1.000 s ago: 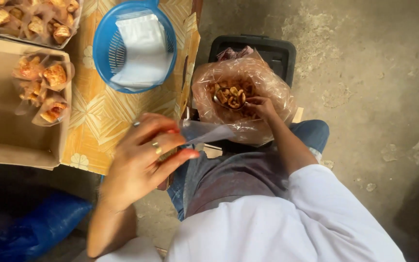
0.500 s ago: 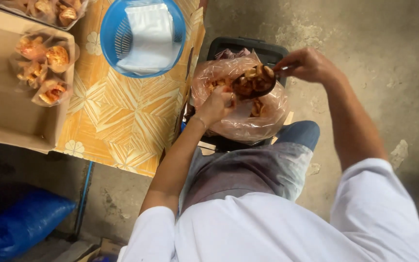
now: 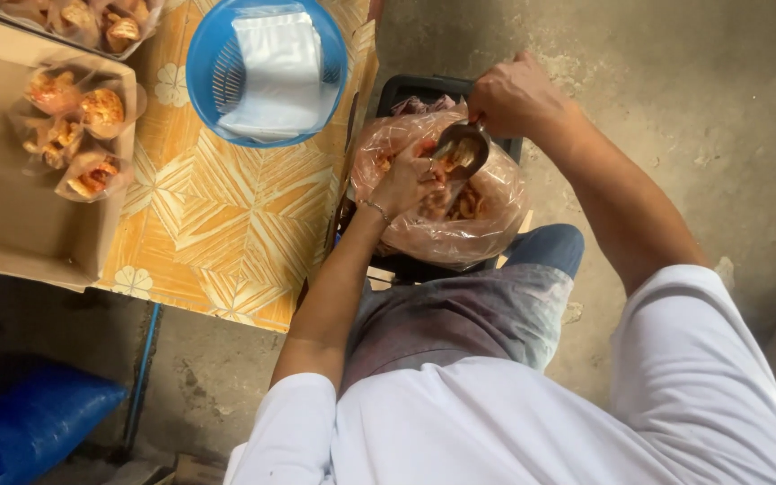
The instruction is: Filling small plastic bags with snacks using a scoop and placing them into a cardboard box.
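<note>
Far left, low: a blue sack [image 3: 33,422] on the ground, cut by the frame's left edge

Left, upper: an open cardboard box [image 3: 11,224], its near flap hanging past the table edge; small filled bags of orange-brown snack [image 3: 78,135] lie bunched in its upper right corner, the remaining floor of the box bare

Centre left: the table's yellow patterned cloth [image 3: 226,224], a wide bare stretch between the box and the table's right edge

Top centre: a blue plastic basket [image 3: 208,54] holding a stack of clear empty bags [image 3: 276,67], its rim close to the right table edge

Centre: my left hand [image 3: 406,180], fingers curled and pinching a small bag at the mouth of the big clear bag of snacks [image 3: 451,216]; what the fingertips grip is partly hidden

The big bag sits in a dark crate [image 3: 406,90] just beside the table, in front of my knees

Centre right: my right hand [image 3: 518,94], closed round the handle of a metal scoop [image 3: 462,148], the loaded bowl tipped over my left fingers

Right: bare concrete floor [image 3: 693,117], open out to the frame edge
</note>
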